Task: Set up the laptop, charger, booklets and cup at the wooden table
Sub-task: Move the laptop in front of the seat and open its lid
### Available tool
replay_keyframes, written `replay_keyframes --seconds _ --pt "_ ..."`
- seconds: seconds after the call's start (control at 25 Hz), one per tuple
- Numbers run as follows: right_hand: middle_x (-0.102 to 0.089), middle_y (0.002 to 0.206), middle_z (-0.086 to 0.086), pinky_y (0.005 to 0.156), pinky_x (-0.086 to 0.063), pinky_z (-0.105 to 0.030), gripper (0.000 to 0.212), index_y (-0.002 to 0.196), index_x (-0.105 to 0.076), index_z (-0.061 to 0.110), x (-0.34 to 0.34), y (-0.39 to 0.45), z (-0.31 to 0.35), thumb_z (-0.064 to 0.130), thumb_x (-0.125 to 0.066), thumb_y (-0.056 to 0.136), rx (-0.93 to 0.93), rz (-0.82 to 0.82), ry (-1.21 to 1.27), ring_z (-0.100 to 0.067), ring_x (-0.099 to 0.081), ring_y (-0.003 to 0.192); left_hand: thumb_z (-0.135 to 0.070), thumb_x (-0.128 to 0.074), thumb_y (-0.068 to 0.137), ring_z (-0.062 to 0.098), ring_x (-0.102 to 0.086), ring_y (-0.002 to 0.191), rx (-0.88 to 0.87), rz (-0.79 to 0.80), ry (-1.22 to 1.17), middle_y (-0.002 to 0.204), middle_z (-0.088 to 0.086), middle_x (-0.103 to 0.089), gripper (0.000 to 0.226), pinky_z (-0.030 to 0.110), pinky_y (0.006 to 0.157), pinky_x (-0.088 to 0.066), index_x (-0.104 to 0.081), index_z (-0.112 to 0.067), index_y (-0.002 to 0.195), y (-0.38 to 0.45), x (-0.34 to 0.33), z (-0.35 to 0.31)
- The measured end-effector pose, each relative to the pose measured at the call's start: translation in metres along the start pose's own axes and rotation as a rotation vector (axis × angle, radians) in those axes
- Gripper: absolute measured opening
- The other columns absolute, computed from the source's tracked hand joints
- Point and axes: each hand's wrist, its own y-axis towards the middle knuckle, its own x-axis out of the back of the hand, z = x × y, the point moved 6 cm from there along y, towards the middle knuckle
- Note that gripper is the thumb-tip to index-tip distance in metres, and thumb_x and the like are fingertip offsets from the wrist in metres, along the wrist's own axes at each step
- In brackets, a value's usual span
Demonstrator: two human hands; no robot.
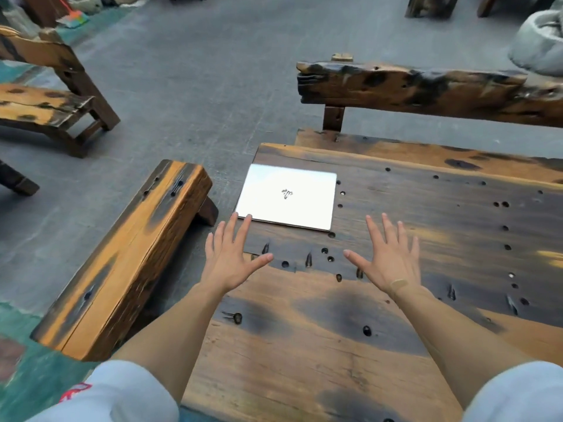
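Hands hover over a heavy dark-and-orange wooden table (304, 345) pocked with round holes and worn grooves. On the table's far left corner lies a closed silver laptop (288, 196), lid flat and bright with reflected light, a small dark logo at its centre; its left edge sits close to the table's left edge. The left hand (230, 257) is stretched out with fingers straight and spread apart, holding nothing, and its index fingertip reaches the near left corner of the laptop, though whether it actually touches cannot be told. The right hand (388, 257) is likewise flat with fingers splayed, holding nothing, above bare wood to the near right of the laptop and apart from it; a skin-toned plaster crosses its wrist. Both forearms are bare, and pale grey short sleeves (122, 394) show at the near edge. Just left of the table stands a thick orange-brown wooden bench (122, 257), running near to far alongside it. Beyond the table's far edge stands a rough dark wooden bench with a backrest beam (426, 89). Farther left, across the grey stone floor (198, 71), stands another dark wooden bench (45, 108). A grey stone object (539, 41) sits at the far right.
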Motion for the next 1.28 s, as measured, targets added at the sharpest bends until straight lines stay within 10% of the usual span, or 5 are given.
replay_keyframes --seconds 0.72,1.28 --pt "-0.022 0.158 -0.006 0.107 -0.032 -0.047 0.086 0.154 -0.015 0.021 -0.102 0.180 0.077 0.065 -0.046 0.088 -0.302 0.207 0.203 -0.031 -0.027 0.140 -0.072 -0.047 0.085 0.028 -0.011 0.148 0.026 0.259 -0.072 0.163 0.005 -0.012 0.093 0.048 0.118 -0.018 -0.009 -0.026 0.157 0.225 -0.070 0.093" --pt "-0.038 0.142 -0.015 0.103 -0.037 -0.045 0.080 0.138 -0.037 0.013 -0.161 0.277 0.061 0.042 -0.076 0.075 -0.859 0.173 0.746 -0.039 -0.036 0.130 -0.049 -0.079 0.074 0.038 -0.034 0.132 0.842 0.192 -0.448 0.144 0.019 -0.034 0.087 0.047 0.104 -0.035 -0.038 -0.010 0.141 0.301 -0.113 0.092"
